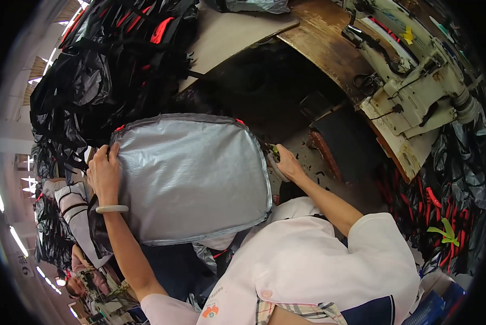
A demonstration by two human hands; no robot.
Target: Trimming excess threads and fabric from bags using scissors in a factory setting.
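A silver-lined bag piece (194, 179), roughly square with rounded corners and dark edging, is spread in front of me. Small red bits show at its two far corners. My left hand (104, 170) grips its left edge near the far corner, fingers curled over the rim. Beside the right edge, my right hand (287, 162) is closed round a small tool with yellow-green parts (275, 151), which looks like thread snips. Its tip is against or just behind the edging; whether it touches cannot be made out.
Black bags with red trim (107, 70) are heaped at the far left. A sewing machine (422, 81) stands on a worn wooden table (329, 43) at the far right. More black and red pieces (432, 200) are piled on the right. A seated person (83, 276) is at the lower left.
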